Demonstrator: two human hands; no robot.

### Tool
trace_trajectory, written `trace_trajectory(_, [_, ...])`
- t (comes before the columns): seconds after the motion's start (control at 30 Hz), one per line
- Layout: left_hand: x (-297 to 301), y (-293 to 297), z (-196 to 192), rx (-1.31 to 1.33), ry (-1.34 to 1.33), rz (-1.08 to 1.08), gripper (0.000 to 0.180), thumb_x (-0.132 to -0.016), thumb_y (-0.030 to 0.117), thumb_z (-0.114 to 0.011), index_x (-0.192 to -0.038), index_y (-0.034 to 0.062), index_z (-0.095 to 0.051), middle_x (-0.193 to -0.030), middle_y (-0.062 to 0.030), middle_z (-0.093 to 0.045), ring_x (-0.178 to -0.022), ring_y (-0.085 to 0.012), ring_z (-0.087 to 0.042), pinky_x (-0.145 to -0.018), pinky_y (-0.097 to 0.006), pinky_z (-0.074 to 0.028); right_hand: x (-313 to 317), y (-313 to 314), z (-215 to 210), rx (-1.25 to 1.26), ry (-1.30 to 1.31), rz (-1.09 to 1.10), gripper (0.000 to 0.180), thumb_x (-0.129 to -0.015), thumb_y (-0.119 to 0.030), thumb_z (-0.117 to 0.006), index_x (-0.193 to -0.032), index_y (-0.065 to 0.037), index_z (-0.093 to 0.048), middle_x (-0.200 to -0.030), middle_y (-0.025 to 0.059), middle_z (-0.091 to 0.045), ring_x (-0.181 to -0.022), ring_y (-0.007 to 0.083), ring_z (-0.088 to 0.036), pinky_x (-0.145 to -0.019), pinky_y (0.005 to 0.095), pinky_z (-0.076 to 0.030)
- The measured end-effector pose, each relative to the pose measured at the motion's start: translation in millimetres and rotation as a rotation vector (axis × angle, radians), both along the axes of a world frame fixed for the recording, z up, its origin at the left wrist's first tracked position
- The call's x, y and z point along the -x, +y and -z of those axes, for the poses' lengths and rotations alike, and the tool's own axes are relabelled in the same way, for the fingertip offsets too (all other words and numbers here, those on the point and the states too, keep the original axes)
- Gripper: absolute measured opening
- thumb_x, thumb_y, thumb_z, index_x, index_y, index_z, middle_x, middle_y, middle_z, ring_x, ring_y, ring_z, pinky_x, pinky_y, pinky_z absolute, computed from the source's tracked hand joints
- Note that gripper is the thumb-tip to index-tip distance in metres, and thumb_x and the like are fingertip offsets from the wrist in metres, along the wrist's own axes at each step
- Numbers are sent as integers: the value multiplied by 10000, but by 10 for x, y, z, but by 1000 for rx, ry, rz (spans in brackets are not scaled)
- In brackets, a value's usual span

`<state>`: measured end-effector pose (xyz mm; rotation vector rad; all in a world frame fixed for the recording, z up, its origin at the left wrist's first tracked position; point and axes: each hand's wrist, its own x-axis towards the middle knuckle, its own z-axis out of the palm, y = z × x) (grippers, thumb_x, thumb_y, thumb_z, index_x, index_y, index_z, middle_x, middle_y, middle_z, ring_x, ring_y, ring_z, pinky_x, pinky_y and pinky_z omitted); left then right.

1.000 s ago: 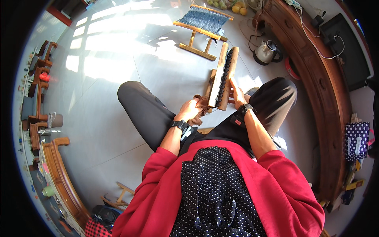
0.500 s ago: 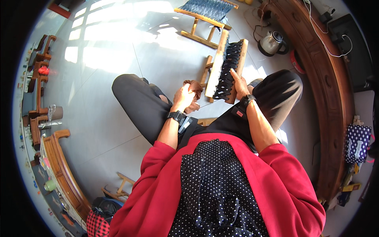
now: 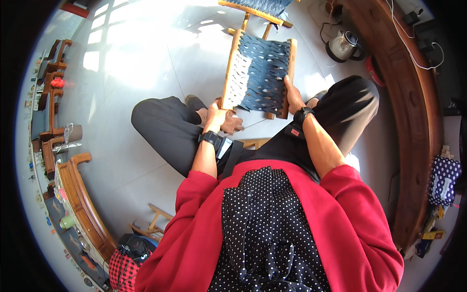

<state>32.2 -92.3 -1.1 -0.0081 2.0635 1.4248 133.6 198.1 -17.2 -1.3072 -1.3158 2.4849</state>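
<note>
Between my knees is a folding stool (image 3: 265, 73) with a woven dark blue strap seat, turned up so the seat faces me. My right hand (image 3: 295, 97) grips the near part of its right wooden rail, thumb lying along the wood. At the near end of the left rail, my left hand (image 3: 215, 117) is closed round a brown cloth (image 3: 231, 123), which hangs below the fingers. The left fingers meet the rail there; whether they also grip it is hidden. Most of the stool's legs are out of sight behind the seat.
A second woven stool (image 3: 262, 6) stands just beyond. An electric kettle (image 3: 342, 47) sits on the floor by the long wooden cabinet (image 3: 389, 63) at right. Wooden furniture (image 3: 80, 194) lines the left side, with a red checked bag (image 3: 121, 272) at lower left.
The stool has swung from nearly edge-on to showing its seat broadly, its left rail moving left. My left hand, with the brown cloth, has come up to that rail's near end.
</note>
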Motion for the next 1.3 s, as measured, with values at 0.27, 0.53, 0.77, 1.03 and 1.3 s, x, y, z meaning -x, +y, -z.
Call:
trace_trajectory(0.27, [112,-74,95,354,297,206,360,-898,116,-735,-1223,-4,-640,-1073,-138,-739,-974,-227,-697,-848,-338,-538,-68,-70,-158,-59,-171,-81,373,-1069,-286,-375,-1207,-75,-650,-965,57,-660,-786,187,-609,-717,355,-525])
trace_trajectory(0.53, [20,66,-310,225,411,347,407,-893,198,-738,-1240,12,-635,-1098,-211,-729,-1021,-324,-706,-878,-387,-538,-45,-146,-460,-114,-106,-230,405,-1053,-280,-324,-1245,-94,-629,-1038,82,-691,-908,239,-692,-782,433,-601])
trace_trajectory(0.77, [-116,326,-505,-56,279,382,431,-889,157,-750,-1258,-20,-613,-1129,-143,-723,-1036,-198,-680,-920,-336,-534,-19,-277,-640,-114,123,-337,436,-1071,-396,-429,-1378,-118,-564,-1161,121,-698,-961,245,-694,-874,433,-572])
trace_trajectory(1.03, [-248,537,-814,-3,375,440,321,-849,192,-773,-1099,35,-645,-968,-154,-718,-907,-288,-705,-826,-378,-556,-27,-385,-498,-502,356,-405,381,-1042,-252,-538,-1359,-45,-569,-1198,91,-680,-1099,197,-639,-958,357,-518])
trace_trajectory(1.3, [-302,576,-1008,-6,367,467,317,-830,186,-779,-1067,22,-648,-949,-167,-706,-882,-301,-698,-809,-387,-552,147,-366,-224,-488,275,-496,446,-979,-256,-663,-1366,-51,-579,-1310,132,-660,-1215,247,-609,-1048,379,-479])
